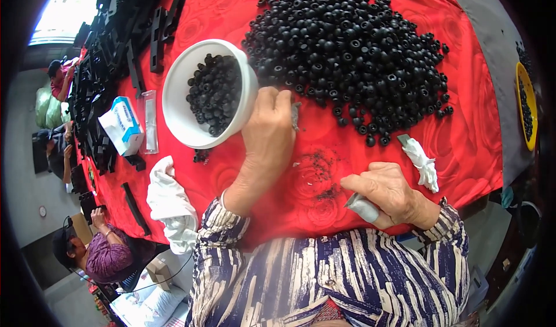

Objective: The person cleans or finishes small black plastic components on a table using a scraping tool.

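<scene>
Striped sleeves fill the lower frame from where I watch. Right hand (389,192) curled closed around a small grey blade (362,207), resting on the red tablecloth (475,136). Left hand (269,131) grips the rim of a tilted white bowl (174,98), part-filled with small black ring-shaped pieces. Big heap of black rings (353,49) lies just beyond, glossy, round, holed.
</scene>
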Demonstrator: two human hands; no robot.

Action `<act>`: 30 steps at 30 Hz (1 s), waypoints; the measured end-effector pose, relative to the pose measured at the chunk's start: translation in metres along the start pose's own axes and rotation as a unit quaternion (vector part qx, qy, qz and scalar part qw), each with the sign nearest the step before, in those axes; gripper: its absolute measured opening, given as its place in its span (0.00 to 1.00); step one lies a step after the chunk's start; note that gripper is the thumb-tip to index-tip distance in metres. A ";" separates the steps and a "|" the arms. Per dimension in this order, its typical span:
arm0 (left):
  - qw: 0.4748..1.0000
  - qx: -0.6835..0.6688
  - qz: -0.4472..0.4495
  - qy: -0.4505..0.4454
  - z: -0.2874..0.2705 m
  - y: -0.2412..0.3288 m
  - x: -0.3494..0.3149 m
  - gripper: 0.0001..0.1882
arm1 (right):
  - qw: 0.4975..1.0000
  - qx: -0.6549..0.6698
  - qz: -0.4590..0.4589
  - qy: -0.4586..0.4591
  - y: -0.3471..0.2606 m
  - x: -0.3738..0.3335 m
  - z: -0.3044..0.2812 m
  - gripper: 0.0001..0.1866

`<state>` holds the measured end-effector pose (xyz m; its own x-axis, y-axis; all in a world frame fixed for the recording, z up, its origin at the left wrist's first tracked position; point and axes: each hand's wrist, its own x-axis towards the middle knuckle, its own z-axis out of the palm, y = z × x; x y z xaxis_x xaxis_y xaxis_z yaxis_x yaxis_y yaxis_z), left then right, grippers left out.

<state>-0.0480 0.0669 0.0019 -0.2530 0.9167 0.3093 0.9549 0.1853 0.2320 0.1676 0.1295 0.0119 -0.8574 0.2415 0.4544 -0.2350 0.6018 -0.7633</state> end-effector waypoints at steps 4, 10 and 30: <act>0.994 -0.097 -0.003 -0.047 -0.006 0.004 -0.001 0.12 | 1.000 -0.003 0.007 0.006 -0.002 0.000 0.001 0.18; 0.860 -0.479 -0.106 -0.139 -0.026 0.023 -0.034 0.14 | 1.000 -0.001 -0.008 0.013 0.000 -0.001 0.001 0.18; 0.529 -0.741 -0.349 -0.222 -0.019 0.032 -0.060 0.14 | 0.996 -0.087 0.005 0.007 0.003 -0.007 0.009 0.25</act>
<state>-0.0052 0.0109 0.0083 -0.0881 0.8615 -0.5000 -0.6007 0.3545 0.7166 0.1686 0.1227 0.0024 -0.8524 0.2590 0.4542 -0.1421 0.7213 -0.6779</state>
